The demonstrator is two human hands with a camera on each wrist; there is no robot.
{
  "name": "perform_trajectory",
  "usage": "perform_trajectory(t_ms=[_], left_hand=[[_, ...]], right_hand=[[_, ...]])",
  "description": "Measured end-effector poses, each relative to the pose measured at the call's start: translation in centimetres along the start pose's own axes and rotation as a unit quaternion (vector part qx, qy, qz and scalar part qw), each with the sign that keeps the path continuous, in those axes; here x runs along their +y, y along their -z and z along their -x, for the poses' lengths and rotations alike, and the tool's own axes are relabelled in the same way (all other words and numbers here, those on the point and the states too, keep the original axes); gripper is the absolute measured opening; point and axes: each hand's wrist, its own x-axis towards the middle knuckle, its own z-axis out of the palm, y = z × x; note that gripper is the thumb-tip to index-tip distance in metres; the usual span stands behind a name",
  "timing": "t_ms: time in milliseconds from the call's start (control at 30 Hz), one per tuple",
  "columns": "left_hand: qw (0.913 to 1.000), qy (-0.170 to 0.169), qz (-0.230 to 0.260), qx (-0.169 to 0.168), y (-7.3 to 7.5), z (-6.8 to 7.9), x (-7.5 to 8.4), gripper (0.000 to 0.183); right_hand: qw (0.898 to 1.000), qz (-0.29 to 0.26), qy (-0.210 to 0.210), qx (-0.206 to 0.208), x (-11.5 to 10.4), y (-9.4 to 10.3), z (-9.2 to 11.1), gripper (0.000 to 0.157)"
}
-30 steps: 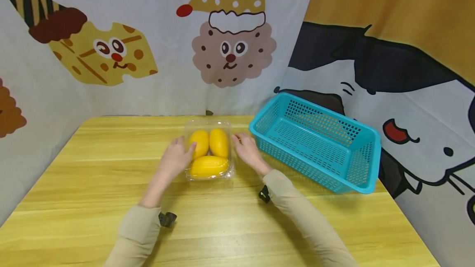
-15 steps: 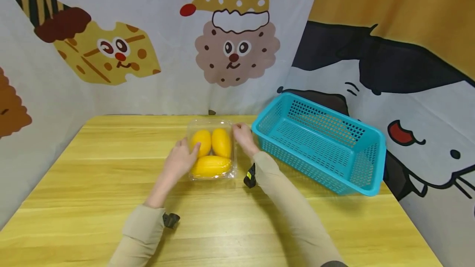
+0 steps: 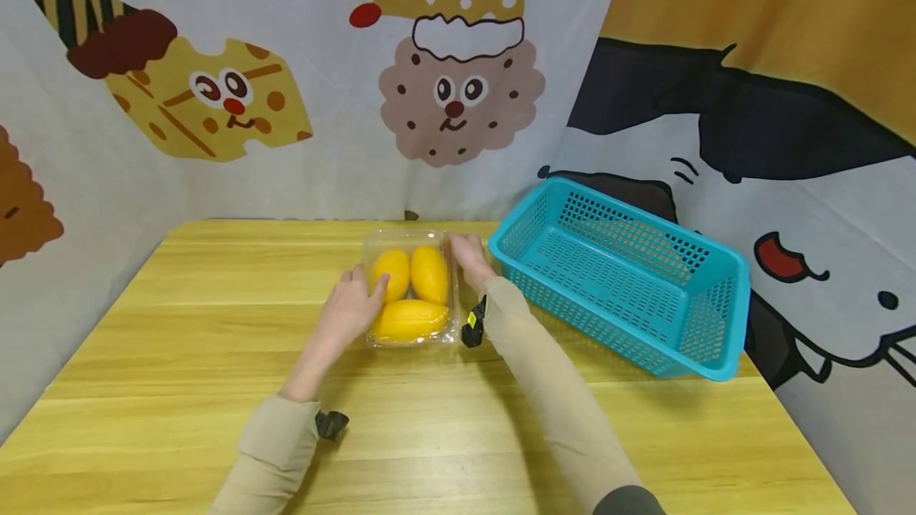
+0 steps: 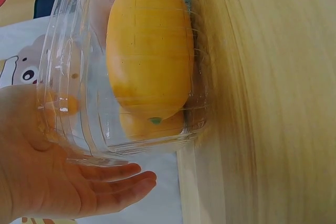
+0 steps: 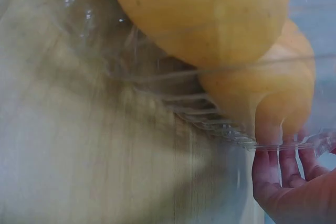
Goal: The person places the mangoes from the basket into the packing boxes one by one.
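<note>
A clear plastic box [image 3: 411,238] holding three yellow mangoes [image 3: 409,319] sits on the wooden table. My left hand [image 3: 349,307] is at its left side, with the thumb over the top. In the left wrist view, the fingers [image 4: 118,184] extend fairly straight along the box's side. One mango [image 4: 149,48] there shows a green stem spot. My right hand [image 3: 468,257] is at the box's far right corner, with fingers bent onto its edge. Through the plastic in the right wrist view, those fingers [image 5: 289,166] appear curled against the rim; the thumb is hidden.
A turquoise perforated basket [image 3: 608,324] stands to the right, close to my right hand. The wooden table [image 3: 215,324] extends left and in front of the box. A printed cartoon cloth [image 3: 322,181] hangs behind the table's far edge.
My right hand has turned and moved to the box's far right corner, its wrist swinging left toward the box. My left hand stays at the left side, and the box keeps its place.
</note>
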Motion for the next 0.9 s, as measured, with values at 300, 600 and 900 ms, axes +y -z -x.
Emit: perform_trajectory(t_ms=[300,600,900], left_hand=[[1.0000,-0.003,-0.006,0.001,0.10,0.05,0.20,0.076],[0.9999,0.000,-0.012,0.002,0.08,0.03,0.23,0.075],[0.9999,-0.009,-0.010,0.009,-0.14,0.11,0.16,0.073]], right_hand=[[1.000,-0.011,-0.022,-0.002,0.10,0.11,-0.40,0.018],[0.999,-0.026,-0.019,-0.004,-0.07,0.26,-0.44,0.017],[1.000,0.007,-0.018,0.012,-0.40,0.35,-0.64,0.018]])
